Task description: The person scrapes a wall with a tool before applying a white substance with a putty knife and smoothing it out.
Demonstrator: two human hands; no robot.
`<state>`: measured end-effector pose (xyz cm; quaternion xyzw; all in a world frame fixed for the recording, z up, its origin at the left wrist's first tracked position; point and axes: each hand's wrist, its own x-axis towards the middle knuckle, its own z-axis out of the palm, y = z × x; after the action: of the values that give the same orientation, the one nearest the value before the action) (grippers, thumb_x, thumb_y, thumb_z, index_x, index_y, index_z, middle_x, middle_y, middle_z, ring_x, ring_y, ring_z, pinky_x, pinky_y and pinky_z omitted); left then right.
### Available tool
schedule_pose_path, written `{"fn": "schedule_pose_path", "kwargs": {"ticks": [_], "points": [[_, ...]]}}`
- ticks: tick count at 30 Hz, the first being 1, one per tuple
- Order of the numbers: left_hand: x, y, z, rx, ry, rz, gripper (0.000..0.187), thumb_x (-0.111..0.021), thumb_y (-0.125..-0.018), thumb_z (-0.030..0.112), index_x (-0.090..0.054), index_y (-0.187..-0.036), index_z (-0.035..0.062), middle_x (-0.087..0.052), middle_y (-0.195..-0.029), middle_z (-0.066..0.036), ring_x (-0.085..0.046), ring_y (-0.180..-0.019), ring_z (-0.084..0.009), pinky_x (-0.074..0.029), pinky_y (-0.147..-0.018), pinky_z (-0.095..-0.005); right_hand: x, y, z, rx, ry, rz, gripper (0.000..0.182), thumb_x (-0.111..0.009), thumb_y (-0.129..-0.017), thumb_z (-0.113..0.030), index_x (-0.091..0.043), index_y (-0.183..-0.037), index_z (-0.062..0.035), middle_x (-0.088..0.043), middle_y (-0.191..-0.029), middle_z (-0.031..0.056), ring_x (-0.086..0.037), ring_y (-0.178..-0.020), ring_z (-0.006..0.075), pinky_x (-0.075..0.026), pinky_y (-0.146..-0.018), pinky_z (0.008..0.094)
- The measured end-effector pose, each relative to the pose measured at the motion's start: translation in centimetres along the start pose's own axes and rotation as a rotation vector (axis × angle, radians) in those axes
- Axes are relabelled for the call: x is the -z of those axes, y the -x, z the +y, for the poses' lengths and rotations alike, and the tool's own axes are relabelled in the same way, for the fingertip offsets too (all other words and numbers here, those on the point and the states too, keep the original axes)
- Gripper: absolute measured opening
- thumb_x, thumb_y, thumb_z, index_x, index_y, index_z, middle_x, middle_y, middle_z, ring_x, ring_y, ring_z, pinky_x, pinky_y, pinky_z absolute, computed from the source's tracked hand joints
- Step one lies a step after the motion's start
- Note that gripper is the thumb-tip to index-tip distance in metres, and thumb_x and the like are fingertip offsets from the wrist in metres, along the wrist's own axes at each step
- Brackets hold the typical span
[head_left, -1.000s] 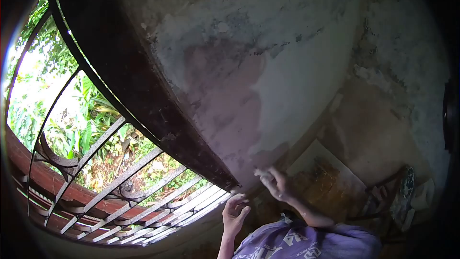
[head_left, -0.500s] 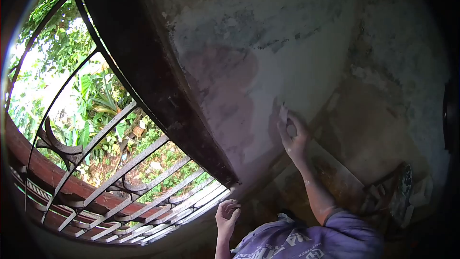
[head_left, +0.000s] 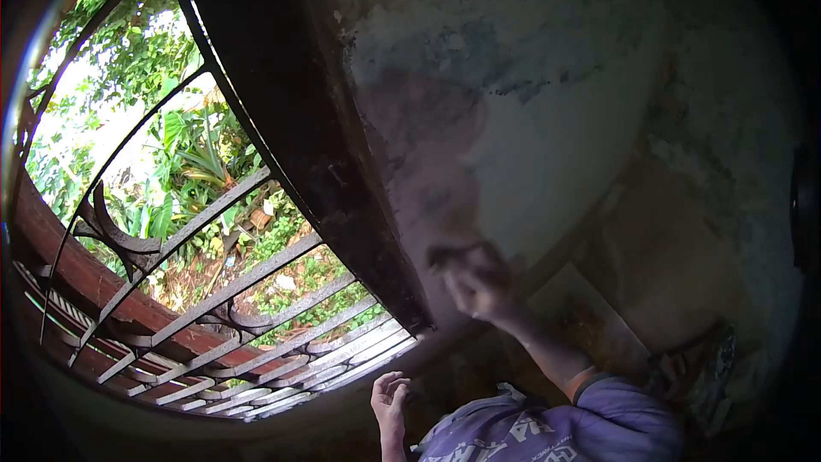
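My right hand (head_left: 479,281) is against or close to the patchy wall (head_left: 547,171), near the lower end of the dark window frame (head_left: 342,171). Motion smears its fingers, and whatever they may hold cannot be made out. Lower down, my left hand (head_left: 390,393) is raised beside the bottom corner of the window grille, its fingers loosely curled and apart, with nothing in them. Pale smooth patches and rough, darker pinkish areas show on the wall.
A metal grille (head_left: 231,291) crosses the window at the left, with plants (head_left: 184,171) outside. A pale-edged board (head_left: 590,308) lies at the lower right, near a dark, stained object (head_left: 714,372) that I cannot identify.
My right hand has moved left and down along the wall, towards the window frame. My left hand has shifted slightly left and down. The view has shifted, so the window sits further right.
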<state>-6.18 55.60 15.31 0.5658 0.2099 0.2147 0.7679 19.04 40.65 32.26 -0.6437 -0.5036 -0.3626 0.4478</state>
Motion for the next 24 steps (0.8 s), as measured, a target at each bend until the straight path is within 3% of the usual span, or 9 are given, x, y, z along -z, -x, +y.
{"fn": "schedule_pose_path", "kwargs": {"ticks": [5, 6, 9, 11, 14, 16, 18, 21, 24], "points": [[0.5, -0.6, 0.1, -0.013, -0.047, 0.039, 0.03, -0.06, -0.09, 0.004, -0.052, -0.119, 0.0013, -0.061, -0.115, -0.01, -0.063, -0.099, -0.0172, -0.05, -0.079, -0.027, 1.8, -5.7, 0.4, -0.237, -0.042, 0.195, 0.038, -0.062, -0.078, 0.006, -0.066, -0.113, -0.0064, -0.068, -0.103, 0.0102, -0.065, -0.085, 0.0302, -0.053, -0.076, 0.0375], [0.3, -0.7, 0.3, -0.004, -0.047, 0.048, 0.029, -0.06, -0.091, 0.004, -0.052, -0.119, 0.0014, -0.061, -0.115, -0.01, -0.063, -0.099, -0.0169, -0.049, -0.079, -0.0266, 0.6, -3.0, 0.3, -0.229, 0.079, 0.066, 0.04, -0.059, -0.079, 0.008, -0.066, -0.116, -0.007, -0.067, -0.103, 0.0092, -0.065, -0.088, 0.0271, -0.054, -0.078, 0.0351], [-0.8, -1.3, 0.2, 0.003, -0.054, 0.068, 0.028, -0.06, -0.091, 0.006, -0.052, -0.118, 0.0015, -0.061, -0.116, -0.01, -0.063, -0.099, -0.0165, -0.049, -0.077, -0.0258, -2.3, 0.8, 1.3, 0.079, -0.175, -0.466, 0.054, -0.064, -0.072, 0.006, -0.061, -0.124, -0.0066, -0.061, -0.121, 0.0066, -0.061, -0.097, 0.0243, -0.052, -0.086, 0.0357], [-1.5, -1.5, 0.1, 0.007, -0.047, 0.07, 0.029, -0.06, -0.092, 0.007, -0.052, -0.119, 0.0013, -0.062, -0.115, -0.01, -0.063, -0.099, -0.0164, -0.049, -0.076, -0.0252, -2.2, 2.0, 0.6, 0.032, -0.245, -0.665, 0.056, -0.064, -0.072, 0.005, -0.06, -0.126, -0.0066, -0.061, -0.121, 0.006, -0.061, -0.095, 0.0242, -0.051, -0.085, 0.0343], [-2.5, -1.6, -0.1, 0.004, -0.077, 0.054, 0.029, -0.059, -0.092, 0.007, -0.052, -0.119, 0.0012, -0.062, -0.115, -0.01, -0.064, -0.099, -0.0164, -0.048, -0.073, -0.0245, 0.0, 1.4, 1.7, -0.055, -0.354, -0.388, 0.05, -0.062, -0.074, 0.005, -0.062, -0.122, -0.0068, -0.062, -0.117, 0.0085, -0.062, -0.097, 0.0237, -0.053, -0.08, 0.0332], [-2.9, -1.4, -0.2, 0.017, -0.085, 0.047, 0.028, -0.059, -0.092, 0.006, -0.052, -0.119, 0.0011, -0.062, -0.116, -0.01, -0.064, -0.099, -0.0164, -0.047, -0.07, -0.0233, 2.8, -0.8, 2.8, 0.009, -0.103, -0.092, 0.046, -0.063, -0.075, 0.007, -0.062, -0.119, -0.0056, -0.062, -0.117, 0.011, -0.064, -0.094, 0.0232, -0.053, -0.077, 0.0334], [-3.6, -1.4, -0.3, 0.025, -0.089, 0.044, 0.028, -0.058, -0.093, 0.006, -0.052, -0.119, 0.001, -0.062, -0.116, -0.01, -0.064, -0.098, -0.0164, -0.046, -0.067, -0.0221, 4.5, -0.5, 5.0, -0.116, 0.095, 0.169, 0.04, -0.06, -0.078, 0.01, -0.064, -0.115, -0.0049, -0.065, -0.112, 0.0129, -0.066, -0.093, 0.0238, -0.054, -0.075, 0.0341], [-4.5, -1.5, -0.4, 0.035, -0.099, 0.06, 0.027, -0.057, -0.093, 0.005, -0.052, -0.119, 0.0009, -0.062, -0.116, -0.01, -0.064, -0.098, -0.0161, -0.045, -0.064, -0.0206, 5.7, -1.6, 6.9, -0.358, 0.016, 0.442, 0.052, -0.057, -0.073, 0.015, -0.063, -0.12, -0.0055, -0.069, -0.109, 0.0091, -0.067, -0.086, 0.024, -0.054, -0.07, 0.0316], [-5.5, -1.5, -0.6, 0.048, -0.119, 0.094, 0.027, -0.056, -0.093, 0.004, -0.052, -0.119, 0.0008, -0.062, -0.115, -0.009, -0.064, -0.099, -0.0156, -0.045, -0.064, -0.02, 4.9, 2.8, 7.6, -0.365, -0.084, -0.043, 0.055, -0.055, -0.071, 0.016, -0.065, -0.117, -0.0102, -0.067, -0.112, 0.0074, -0.065, -0.1, 0.0217, -0.053, -0.074, 0.0295]]}}
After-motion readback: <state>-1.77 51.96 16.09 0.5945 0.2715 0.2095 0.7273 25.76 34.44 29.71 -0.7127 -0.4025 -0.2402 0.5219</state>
